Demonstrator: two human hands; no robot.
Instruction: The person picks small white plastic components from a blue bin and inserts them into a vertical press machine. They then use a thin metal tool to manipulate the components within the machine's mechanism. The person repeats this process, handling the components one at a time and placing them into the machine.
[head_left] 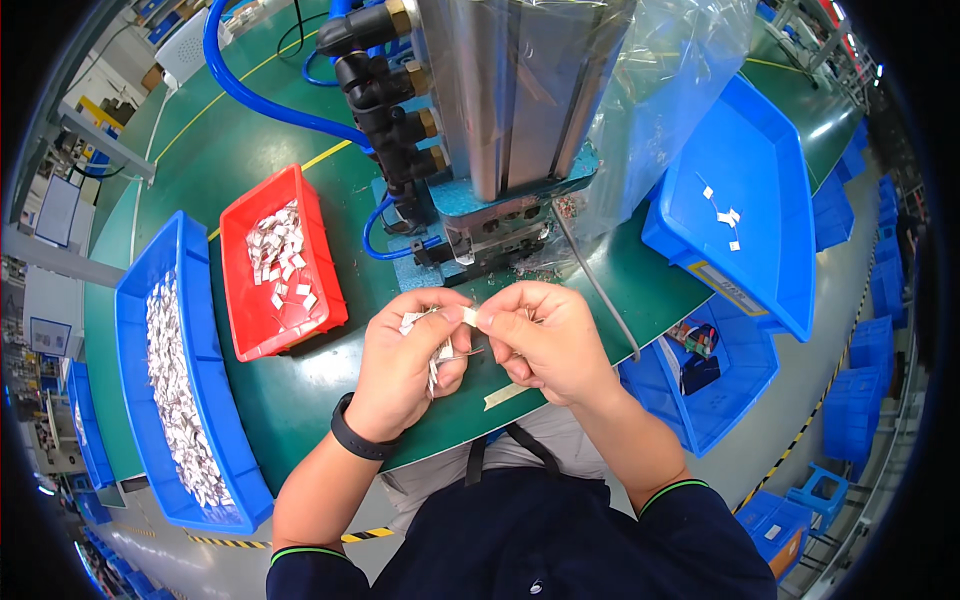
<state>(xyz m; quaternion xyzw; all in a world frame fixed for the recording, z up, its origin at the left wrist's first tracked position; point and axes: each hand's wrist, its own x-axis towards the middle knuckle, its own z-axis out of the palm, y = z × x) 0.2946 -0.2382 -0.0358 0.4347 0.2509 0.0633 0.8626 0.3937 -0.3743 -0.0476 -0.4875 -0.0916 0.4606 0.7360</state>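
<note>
The left hand point(405, 350) is curled around a small bundle of thin white and silvery metal strips point(438, 352), held just above the green table point(300, 400) and directly in front of the grey and blue pneumatic press machine point(500, 130). The right hand point(545, 340) is pinched narrow on one single small white strip piece point(470, 316), which touches the left thumb at the top of the bundle.

The bundle looks loosely gripped, so as a judgement, drawing one piece out could drag neighbours with it and scatter them on the table or into the lap below. The single piece is tiny and held only by fingertips; a slight slip would drop it. The hands are near the press tooling, and a loose clear plastic bag point(660, 90) hangs beside it, which could snag.

Counted: two hands, one press, one red plastic tray point(325, 285) holding a modest heap of white pieces, one long blue plastic tray point(135, 330) at the left filled with too many pieces to count, one blue plastic bin point(770, 150) at the right with about five or six pieces, one lower blue bin point(740, 380) with dark items, one thin metal rod point(600, 290), one black wristband point(355, 438)
</note>
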